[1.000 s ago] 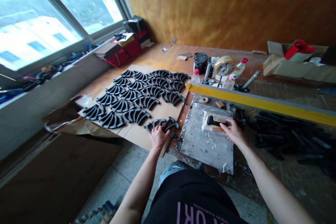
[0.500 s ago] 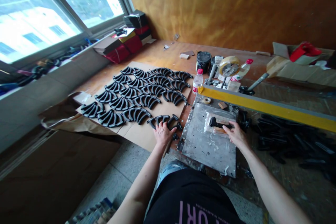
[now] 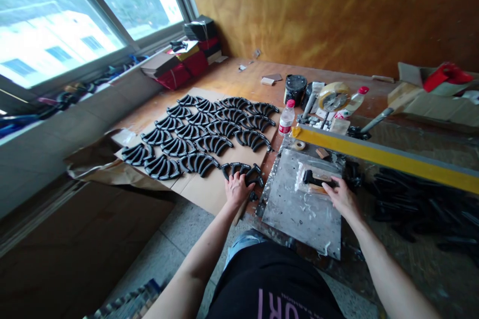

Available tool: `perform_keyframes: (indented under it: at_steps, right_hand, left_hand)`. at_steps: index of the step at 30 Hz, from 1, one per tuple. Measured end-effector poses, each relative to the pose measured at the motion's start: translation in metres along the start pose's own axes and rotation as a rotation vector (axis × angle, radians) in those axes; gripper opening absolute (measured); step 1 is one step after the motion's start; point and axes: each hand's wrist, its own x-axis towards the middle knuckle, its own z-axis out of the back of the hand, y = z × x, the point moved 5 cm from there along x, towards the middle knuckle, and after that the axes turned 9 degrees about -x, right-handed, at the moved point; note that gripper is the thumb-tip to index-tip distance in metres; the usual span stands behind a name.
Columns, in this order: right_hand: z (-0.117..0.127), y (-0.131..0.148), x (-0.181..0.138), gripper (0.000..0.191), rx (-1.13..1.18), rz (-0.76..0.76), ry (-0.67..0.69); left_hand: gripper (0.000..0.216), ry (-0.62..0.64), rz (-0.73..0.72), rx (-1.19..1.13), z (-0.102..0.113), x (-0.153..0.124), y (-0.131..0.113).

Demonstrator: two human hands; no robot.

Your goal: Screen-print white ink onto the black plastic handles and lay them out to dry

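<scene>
At the near right corner of the cardboard, my left hand (image 3: 238, 190) has its fingers on the lower ends of the last black curved handles (image 3: 254, 173), seemingly gripping one; the fingertips are partly hidden. Rows of similar black handles (image 3: 175, 145) lie in fan-shaped groups across the cardboard sheet (image 3: 202, 190). My right hand (image 3: 342, 195) pinches one end of a black T-shaped handle (image 3: 316, 179). This handle lies over a small plastic-wrapped block (image 3: 301, 182) on a grey metal plate (image 3: 284, 209).
A yellow-edged bar (image 3: 374, 152) runs behind the plate, with a pile of black pieces (image 3: 415, 199) at right. A red-capped bottle (image 3: 286, 118), a black tub (image 3: 295, 89) and a tape roll (image 3: 335, 95) stand behind. Red boxes (image 3: 183, 71) sit near the window.
The view has shifted slightly, moving the scene to the right. At my left hand the last handles appear closer together. My right hand still holds the handle over the block.
</scene>
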Motion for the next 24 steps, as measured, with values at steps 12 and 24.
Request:
perform_keyframes:
  at_steps: [12, 24]
  right_hand:
    - [0.001, 0.004, -0.003, 0.062, -0.045, 0.006, -0.011]
    - [0.033, 0.053, -0.025, 0.045, -0.352, 0.186, -0.189]
  left_hand:
    - [0.055, -0.039, 0.204, -0.073, 0.011, 0.069, 0.000]
    - [0.066, -0.130, 0.160, -0.176, 0.015, 0.060, -0.007]
